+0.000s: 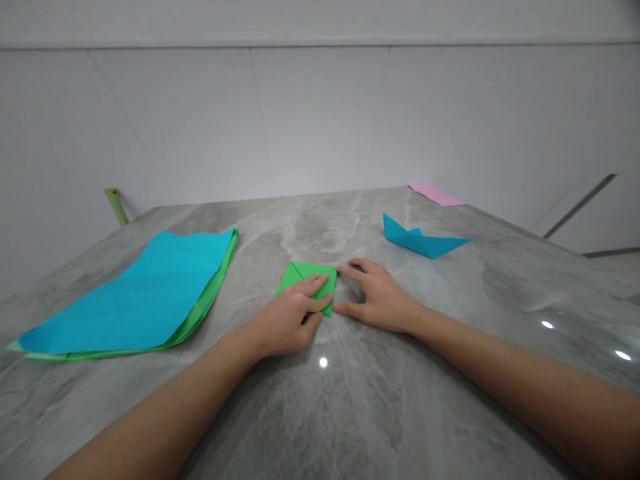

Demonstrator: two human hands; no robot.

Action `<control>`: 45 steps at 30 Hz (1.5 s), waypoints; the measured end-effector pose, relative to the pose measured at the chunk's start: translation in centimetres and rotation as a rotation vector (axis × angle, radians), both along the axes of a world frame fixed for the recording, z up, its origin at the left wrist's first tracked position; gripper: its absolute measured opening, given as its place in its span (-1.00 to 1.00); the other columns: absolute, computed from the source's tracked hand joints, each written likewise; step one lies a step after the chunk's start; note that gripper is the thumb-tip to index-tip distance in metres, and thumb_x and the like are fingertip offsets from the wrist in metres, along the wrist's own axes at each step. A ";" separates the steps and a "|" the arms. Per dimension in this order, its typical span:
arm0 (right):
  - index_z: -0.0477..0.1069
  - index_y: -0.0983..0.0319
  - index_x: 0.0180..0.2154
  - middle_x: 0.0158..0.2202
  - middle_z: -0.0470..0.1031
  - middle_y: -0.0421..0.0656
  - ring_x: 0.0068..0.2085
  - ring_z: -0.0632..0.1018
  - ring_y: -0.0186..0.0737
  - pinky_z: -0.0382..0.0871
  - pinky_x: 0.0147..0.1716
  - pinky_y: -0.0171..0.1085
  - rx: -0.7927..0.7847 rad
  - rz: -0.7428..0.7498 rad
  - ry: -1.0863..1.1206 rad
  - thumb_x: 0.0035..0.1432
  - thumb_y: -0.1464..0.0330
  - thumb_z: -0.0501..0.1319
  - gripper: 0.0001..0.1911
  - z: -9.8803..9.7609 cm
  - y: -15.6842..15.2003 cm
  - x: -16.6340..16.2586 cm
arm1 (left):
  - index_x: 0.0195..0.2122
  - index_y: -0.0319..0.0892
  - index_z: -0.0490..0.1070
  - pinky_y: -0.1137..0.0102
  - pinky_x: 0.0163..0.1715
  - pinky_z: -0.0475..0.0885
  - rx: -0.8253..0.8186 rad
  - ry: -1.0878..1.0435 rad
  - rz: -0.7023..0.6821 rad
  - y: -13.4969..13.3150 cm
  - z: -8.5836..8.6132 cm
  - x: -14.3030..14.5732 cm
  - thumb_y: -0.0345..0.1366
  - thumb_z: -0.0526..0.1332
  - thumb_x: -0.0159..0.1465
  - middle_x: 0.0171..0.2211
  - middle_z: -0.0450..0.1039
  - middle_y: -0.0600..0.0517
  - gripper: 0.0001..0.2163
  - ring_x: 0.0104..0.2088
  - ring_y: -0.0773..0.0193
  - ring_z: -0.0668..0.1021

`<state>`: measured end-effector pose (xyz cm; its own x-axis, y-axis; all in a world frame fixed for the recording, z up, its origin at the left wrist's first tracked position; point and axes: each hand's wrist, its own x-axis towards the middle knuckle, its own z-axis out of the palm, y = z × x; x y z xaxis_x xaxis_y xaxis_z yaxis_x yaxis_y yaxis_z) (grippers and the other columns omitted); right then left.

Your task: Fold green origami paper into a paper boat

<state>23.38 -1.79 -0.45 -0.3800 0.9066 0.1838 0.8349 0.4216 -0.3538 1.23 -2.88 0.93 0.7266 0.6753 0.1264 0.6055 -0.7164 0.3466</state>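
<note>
A small folded square of green paper [313, 277] lies on the grey marble table [320, 417], just ahead of my hands. My left hand [285, 323] is palm down with its fingers on the paper, covering the lower part. My right hand [375, 297] rests on the marble beside the paper's right edge, its fingers spread, with the index and thumb tips close to the paper. It holds nothing.
To the left lies a large stack of cyan and green paper sheets [130, 303]. A cyan paper boat [420, 241] stands ahead on the right, and a pink sheet [437, 195] lies at the far edge. A pale green tube [116, 205] stands behind the table's far left corner.
</note>
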 end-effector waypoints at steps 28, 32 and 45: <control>0.28 0.27 0.27 0.27 0.23 0.18 0.27 0.28 0.26 0.10 0.25 0.14 -0.045 -0.006 -0.006 -0.05 0.01 0.37 -0.09 0.5 -0.2 0.0 | 0.10 -0.29 0.48 0.09 0.31 0.20 0.109 -0.047 -0.062 0.1 -1.3 0.0 -0.44 0.04 0.35 0.28 0.25 -0.22 -0.65 0.35 0.04 0.19; 0.28 0.26 0.27 0.27 0.23 0.18 0.26 0.29 0.25 0.11 0.24 0.15 -0.043 0.000 -0.004 -0.03 0.02 0.37 -0.11 0.5 -0.3 0.0 | 0.11 -0.30 0.46 0.12 0.33 0.18 0.084 -0.023 -0.069 0.1 -0.9 -0.1 -0.43 0.03 0.37 0.30 0.21 -0.21 -0.65 0.36 0.07 0.17; 0.18 0.27 0.32 0.31 0.14 0.23 0.30 0.22 0.33 0.02 0.24 0.23 -0.076 0.028 -0.081 0.06 -0.03 0.27 -0.10 0.5 -0.3 0.1 | 0.11 -0.26 0.44 0.11 0.34 0.14 0.055 0.062 -0.071 0.0 -0.3 0.2 -0.43 0.03 0.41 0.33 0.18 -0.17 -0.68 0.38 0.08 0.13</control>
<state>23.44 -2.08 0.09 -0.4159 0.9056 0.0831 0.8504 0.4197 -0.3174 1.44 -2.91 0.60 0.7798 0.6153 0.1154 0.5717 -0.7751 0.2691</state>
